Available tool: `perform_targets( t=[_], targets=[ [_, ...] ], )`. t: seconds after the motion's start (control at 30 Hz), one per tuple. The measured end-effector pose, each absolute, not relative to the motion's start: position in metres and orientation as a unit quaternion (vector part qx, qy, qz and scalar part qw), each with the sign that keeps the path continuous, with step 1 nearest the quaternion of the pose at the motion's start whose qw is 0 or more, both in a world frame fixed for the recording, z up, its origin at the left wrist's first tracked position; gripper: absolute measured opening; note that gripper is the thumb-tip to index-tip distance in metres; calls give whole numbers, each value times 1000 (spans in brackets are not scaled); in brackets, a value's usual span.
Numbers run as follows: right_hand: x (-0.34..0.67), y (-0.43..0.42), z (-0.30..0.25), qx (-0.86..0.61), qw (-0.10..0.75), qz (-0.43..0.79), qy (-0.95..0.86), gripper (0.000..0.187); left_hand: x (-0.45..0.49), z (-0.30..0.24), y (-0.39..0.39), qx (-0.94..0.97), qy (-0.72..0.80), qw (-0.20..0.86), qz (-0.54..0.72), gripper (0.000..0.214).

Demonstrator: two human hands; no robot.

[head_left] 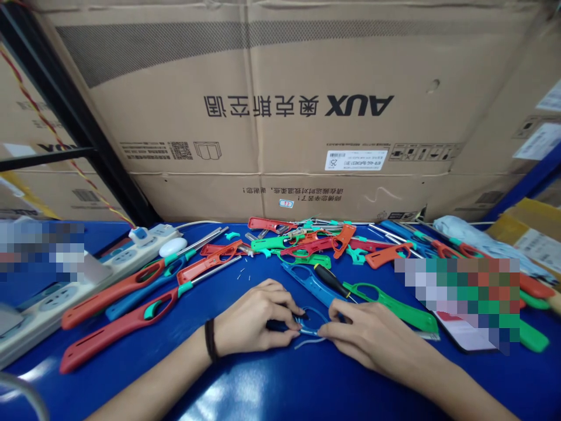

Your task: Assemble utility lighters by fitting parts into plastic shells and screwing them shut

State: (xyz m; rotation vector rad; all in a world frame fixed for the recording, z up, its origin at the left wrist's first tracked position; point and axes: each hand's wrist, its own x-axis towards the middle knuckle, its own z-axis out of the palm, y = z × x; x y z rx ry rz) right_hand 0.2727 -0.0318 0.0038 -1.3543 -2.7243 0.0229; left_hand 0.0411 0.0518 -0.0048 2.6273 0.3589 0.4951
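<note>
My left hand [263,316], with a dark band at the wrist, pinches the left side of a blue lighter casing [313,314]. My right hand [372,332] grips the same piece from the right, thumb and fingers closed. A thin pale wire or tube [308,342] sticks out below the casing; the fingers hide much of the piece. Just beyond the hands lie a blue casing half [302,276] and a screwdriver [329,279] with a black and yellow handle. A green casing half [397,309] rests beside my right hand.
Several long-necked lighters, one red [118,336], lie at left beside a white power strip [127,255]. Loose casings and parts [302,242] are heaped at the back, before a large cardboard box [263,70]. A phone [468,333], partly blurred, lies at right near a light-blue cloth [473,231].
</note>
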Motion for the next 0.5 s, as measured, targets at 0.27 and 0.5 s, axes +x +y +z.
perform_targets(
  t=[0.27, 0.5],
  targets=[
    [280, -44, -5, -487, 134, 138, -852, 30, 41, -5, 52, 949, 133, 217, 186, 5],
    [298, -55, -10, -551, 197, 223, -779, 20, 39, -3, 53, 947, 135, 222, 187, 5]
  ],
)
